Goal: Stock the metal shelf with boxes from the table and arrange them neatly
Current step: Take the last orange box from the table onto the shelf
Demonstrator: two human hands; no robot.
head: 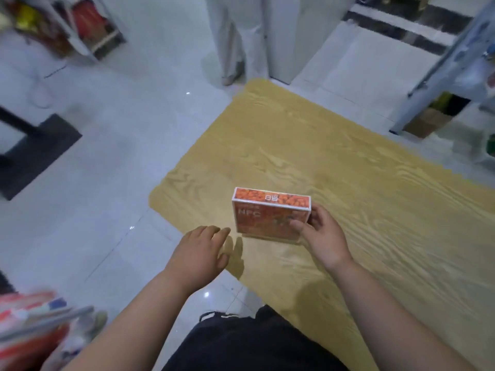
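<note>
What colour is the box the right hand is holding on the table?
Orange-red, with white edging; the box shows best in the head view.

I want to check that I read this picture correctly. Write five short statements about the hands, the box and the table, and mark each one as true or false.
1. The right hand grips the orange-red rectangular cardboard box at its right side. True.
2. The left hand holds a second box. False: it is open and holds nothing, with its fingers stretched toward the same box.
3. Only one box shows on the light wood-grain table. True.
4. The table top is black. False: it is light yellowish wood grain.
5. A person in white trousers stands beyond the table. True.
</note>
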